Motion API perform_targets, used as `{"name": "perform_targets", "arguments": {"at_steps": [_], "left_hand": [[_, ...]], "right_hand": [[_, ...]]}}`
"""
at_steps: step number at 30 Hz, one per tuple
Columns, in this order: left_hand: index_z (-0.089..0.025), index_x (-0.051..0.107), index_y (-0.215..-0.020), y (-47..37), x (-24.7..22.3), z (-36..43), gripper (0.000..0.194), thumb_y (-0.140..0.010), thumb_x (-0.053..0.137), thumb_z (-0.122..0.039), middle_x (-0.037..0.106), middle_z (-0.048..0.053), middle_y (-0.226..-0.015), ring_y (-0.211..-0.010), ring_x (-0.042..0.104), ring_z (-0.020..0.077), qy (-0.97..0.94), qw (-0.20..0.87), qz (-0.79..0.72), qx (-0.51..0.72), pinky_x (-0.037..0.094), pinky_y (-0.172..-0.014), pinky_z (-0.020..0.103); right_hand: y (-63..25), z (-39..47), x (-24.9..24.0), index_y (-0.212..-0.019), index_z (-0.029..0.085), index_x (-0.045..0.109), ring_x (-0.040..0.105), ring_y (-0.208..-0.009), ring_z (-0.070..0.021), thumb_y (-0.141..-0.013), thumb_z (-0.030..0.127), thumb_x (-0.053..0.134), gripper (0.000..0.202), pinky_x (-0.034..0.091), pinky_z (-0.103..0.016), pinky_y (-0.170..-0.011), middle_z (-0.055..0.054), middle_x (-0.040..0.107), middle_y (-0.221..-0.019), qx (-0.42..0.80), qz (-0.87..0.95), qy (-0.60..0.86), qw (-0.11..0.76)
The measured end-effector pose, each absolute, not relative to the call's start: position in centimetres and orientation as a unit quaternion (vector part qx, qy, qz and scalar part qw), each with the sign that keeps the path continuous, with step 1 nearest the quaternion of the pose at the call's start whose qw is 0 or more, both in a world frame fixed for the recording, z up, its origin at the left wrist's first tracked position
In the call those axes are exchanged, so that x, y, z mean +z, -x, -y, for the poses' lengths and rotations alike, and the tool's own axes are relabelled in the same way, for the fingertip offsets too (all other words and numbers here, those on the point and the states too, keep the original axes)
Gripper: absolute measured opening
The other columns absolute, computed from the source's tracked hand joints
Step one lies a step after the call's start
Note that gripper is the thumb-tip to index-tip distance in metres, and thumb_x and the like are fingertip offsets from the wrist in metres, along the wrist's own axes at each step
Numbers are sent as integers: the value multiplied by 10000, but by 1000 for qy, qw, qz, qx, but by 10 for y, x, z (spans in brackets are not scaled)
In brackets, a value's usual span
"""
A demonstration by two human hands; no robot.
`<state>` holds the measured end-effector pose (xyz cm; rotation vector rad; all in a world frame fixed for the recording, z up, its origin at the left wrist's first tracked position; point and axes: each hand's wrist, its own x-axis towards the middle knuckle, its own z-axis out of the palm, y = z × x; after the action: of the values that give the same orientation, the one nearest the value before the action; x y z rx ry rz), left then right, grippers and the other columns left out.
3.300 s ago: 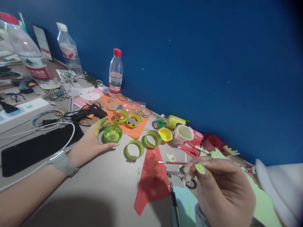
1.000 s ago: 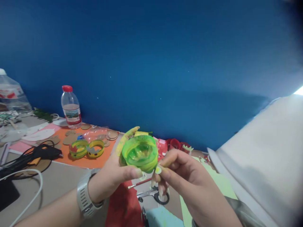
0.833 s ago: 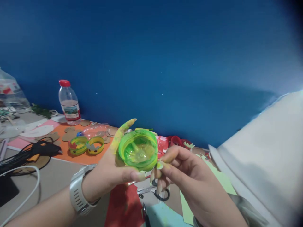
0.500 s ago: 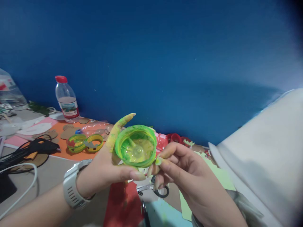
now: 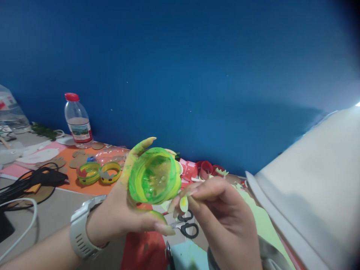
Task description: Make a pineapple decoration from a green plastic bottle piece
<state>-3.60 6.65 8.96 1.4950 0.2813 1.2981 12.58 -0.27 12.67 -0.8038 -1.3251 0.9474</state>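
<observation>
My left hand (image 5: 123, 195) is wrapped round a clear plastic bottle bottom (image 5: 154, 176) painted green and yellow. Its open end tilts toward me, and yellow paint marks the fingers. Just to the right, my right hand (image 5: 216, 206) pinches a small pale-green paper oval (image 5: 183, 204) with a yellow middle, close to the cup's lower right side. Whether the oval touches the cup I cannot tell. Below the hands lie scissors (image 5: 189, 229) with black handles, partly covered by my left thumb.
At left, two painted rings (image 5: 110, 173) with paper cut-outs lie on orange paper (image 5: 71, 183), near a bottle (image 5: 79, 125) with a red cap. Black cables (image 5: 33, 182) lie nearer. Red paper (image 5: 144, 251), a pen (image 5: 170, 255) and blue paper (image 5: 189, 255) are in front.
The painted cup has turned and tilted, showing more of its right outer side. My right hand has shifted slightly, and the paper oval now shows more fully between its fingertips.
</observation>
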Motion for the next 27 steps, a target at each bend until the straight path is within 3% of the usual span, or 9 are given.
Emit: {"name": "perform_targets", "arguments": {"at_steps": [6,12,16,22,27], "left_hand": [[-368,276,-1414,32,95,-58,1083,-511,856,-514,562,47,-1205,-1061,596,264,-613,472,-150,616,443,-1031,466],[-389,223,-1440,33,93,-57,1247,-419,934,-300,560,32,-1182,-1028,596,251,-616,431,-180,633,483,-998,446],[-421,218,-1428,32,93,-55,1203,-469,917,-225,517,26,-1278,-1082,590,249,-612,437,-197,629,509,-968,416],[-452,117,-1446,32,93,-53,1120,-630,844,-209,546,40,-1287,-990,665,238,-567,562,-219,561,573,-846,390],[-418,136,-1456,31,94,-55,1115,-622,849,-216,549,38,-1279,-1153,579,275,-586,515,-268,565,507,-957,423]], "right_hand": [[-123,5,114,-960,283,640,674,-831,-172,-919,106,553,201,547,-312,-754,-22,697,-864,355,632,305,618],[-115,7,116,-888,279,663,678,-762,-111,-891,139,625,145,528,-161,-631,21,684,-817,347,596,334,642],[-113,5,122,-822,244,666,667,-693,-73,-876,180,659,84,527,-101,-628,27,692,-771,397,559,374,624],[-121,-3,127,-792,194,634,667,-657,-85,-848,236,701,97,552,-131,-622,16,695,-734,518,504,402,563],[-123,-8,124,-771,177,607,646,-650,-101,-824,277,725,164,577,-185,-619,16,657,-719,536,473,418,560]]}}
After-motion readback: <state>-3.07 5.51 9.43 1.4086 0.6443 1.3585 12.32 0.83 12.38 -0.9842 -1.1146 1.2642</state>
